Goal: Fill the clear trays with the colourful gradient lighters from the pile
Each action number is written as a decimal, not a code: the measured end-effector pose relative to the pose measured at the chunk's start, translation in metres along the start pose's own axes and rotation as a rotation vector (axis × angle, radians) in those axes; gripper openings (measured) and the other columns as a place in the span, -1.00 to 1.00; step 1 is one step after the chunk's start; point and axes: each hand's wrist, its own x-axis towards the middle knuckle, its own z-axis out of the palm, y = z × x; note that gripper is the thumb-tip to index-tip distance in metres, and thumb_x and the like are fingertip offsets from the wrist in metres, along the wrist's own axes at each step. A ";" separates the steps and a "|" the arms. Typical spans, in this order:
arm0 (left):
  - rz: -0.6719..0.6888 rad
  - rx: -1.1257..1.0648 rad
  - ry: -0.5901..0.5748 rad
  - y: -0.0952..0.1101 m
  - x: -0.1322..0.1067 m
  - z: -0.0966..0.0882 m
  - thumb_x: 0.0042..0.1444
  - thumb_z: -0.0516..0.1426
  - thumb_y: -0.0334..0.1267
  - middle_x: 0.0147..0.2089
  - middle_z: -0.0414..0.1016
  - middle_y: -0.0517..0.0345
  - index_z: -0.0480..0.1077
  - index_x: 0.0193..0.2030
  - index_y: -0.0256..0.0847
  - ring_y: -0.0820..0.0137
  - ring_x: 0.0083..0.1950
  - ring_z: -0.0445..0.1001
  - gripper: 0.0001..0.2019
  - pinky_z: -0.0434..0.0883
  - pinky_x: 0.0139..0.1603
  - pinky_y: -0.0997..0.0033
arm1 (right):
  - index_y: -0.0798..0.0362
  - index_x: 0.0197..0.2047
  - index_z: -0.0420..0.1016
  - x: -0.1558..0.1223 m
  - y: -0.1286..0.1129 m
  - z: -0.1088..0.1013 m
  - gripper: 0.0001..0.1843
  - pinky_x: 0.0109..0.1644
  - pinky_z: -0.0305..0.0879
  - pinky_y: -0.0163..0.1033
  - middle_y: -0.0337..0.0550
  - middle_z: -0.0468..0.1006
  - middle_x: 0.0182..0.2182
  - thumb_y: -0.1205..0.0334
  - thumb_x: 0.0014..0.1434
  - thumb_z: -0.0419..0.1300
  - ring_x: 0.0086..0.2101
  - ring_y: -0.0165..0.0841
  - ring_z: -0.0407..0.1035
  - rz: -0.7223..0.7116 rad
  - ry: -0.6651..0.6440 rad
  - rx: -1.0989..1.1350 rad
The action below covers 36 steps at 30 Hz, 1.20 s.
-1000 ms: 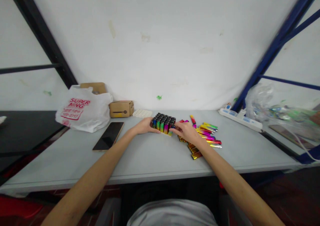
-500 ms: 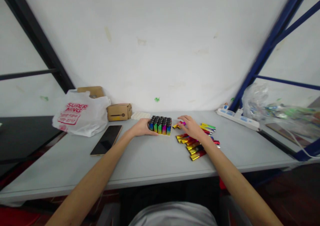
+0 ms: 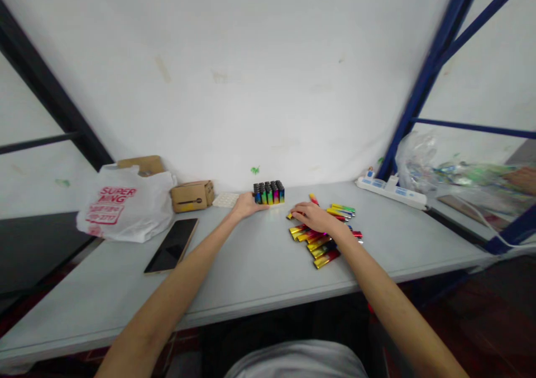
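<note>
Several lighters with black tops and rainbow-coloured bodies stand upright in a tight block on the table. My left hand grips the block's left side, thumb along the front; its other fingers are mostly hidden behind. My right hand is low over the loose lighters, fingers curled down onto a yellow-ended lighter, most of which the hand covers. Under and in front of the wrist lies a pile of shiny gold and red lighters. Another lighter lies behind the hand, and several more lie to its right.
On the grey table, a phone, a white plastic bag, a small cardboard box and a white tray with holes are at left. A power strip and clear plastic bags are at right. A wall rises behind.
My left hand and the lighter block have shifted away from me, towards the wall. My right hand has come down and nearer, and a lighter now shows behind it. The view has tilted slightly.
</note>
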 end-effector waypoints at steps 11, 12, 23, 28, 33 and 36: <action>-0.234 0.118 0.197 0.007 0.032 0.010 -0.02 0.38 0.17 0.04 0.55 -0.33 0.28 0.14 -0.33 -0.06 0.06 0.57 -0.24 0.46 -0.06 0.22 | 0.07 0.07 0.60 -0.002 -0.002 0.003 -0.64 0.24 0.26 -0.06 0.07 0.59 0.01 0.14 0.44 0.04 0.07 -0.20 0.41 0.073 0.002 -0.059; -0.226 0.135 0.190 0.009 0.031 0.010 0.02 0.36 0.17 0.03 0.55 -0.32 0.30 0.12 -0.32 -0.06 0.06 0.57 -0.29 0.46 -0.06 0.22 | 0.07 0.06 0.61 -0.002 -0.002 0.004 -0.64 0.24 0.26 -0.06 0.07 0.59 0.00 0.13 0.44 0.04 0.07 -0.20 0.41 0.071 0.006 -0.060; -0.091 0.602 0.217 -0.015 -0.031 -0.034 0.27 0.09 -0.02 0.17 0.44 -0.32 0.36 0.19 -0.37 -0.08 0.24 0.38 -0.51 0.37 0.14 0.09 | 0.13 0.17 0.55 0.001 0.007 0.008 -0.62 0.21 0.29 -0.06 0.13 0.59 0.06 0.28 0.42 0.03 0.06 -0.16 0.46 0.067 -0.002 -0.114; -0.098 0.676 -0.050 -0.012 -0.073 -0.032 0.37 -0.07 -0.02 0.09 0.51 -0.41 0.40 0.20 -0.45 -0.08 0.15 0.47 -0.46 0.35 0.16 0.04 | 0.13 0.12 0.58 0.003 0.009 0.009 -0.67 0.14 0.30 -0.06 0.13 0.57 -0.09 0.24 0.39 0.13 -0.06 -0.19 0.44 0.081 0.023 -0.155; 0.116 0.667 -0.044 0.026 -0.109 -0.013 0.35 -0.03 -0.23 0.10 0.47 -0.34 0.45 0.21 -0.26 -0.11 0.16 0.42 -0.60 0.41 0.07 -0.05 | 0.13 -0.11 0.64 0.003 0.008 0.008 -0.77 0.13 0.29 -0.11 0.08 0.52 -0.15 0.21 0.38 0.17 -0.08 -0.22 0.39 0.072 0.064 -0.138; 0.256 0.504 -0.090 0.042 -0.110 -0.007 0.26 0.03 -0.38 0.08 0.45 -0.22 0.44 0.21 -0.17 0.00 0.12 0.44 -0.59 0.43 0.11 -0.01 | 0.14 -0.09 0.59 0.003 0.004 0.002 -0.71 0.06 0.30 -0.16 0.06 0.54 -0.16 0.18 0.44 0.08 -0.13 -0.24 0.41 0.113 0.212 -0.115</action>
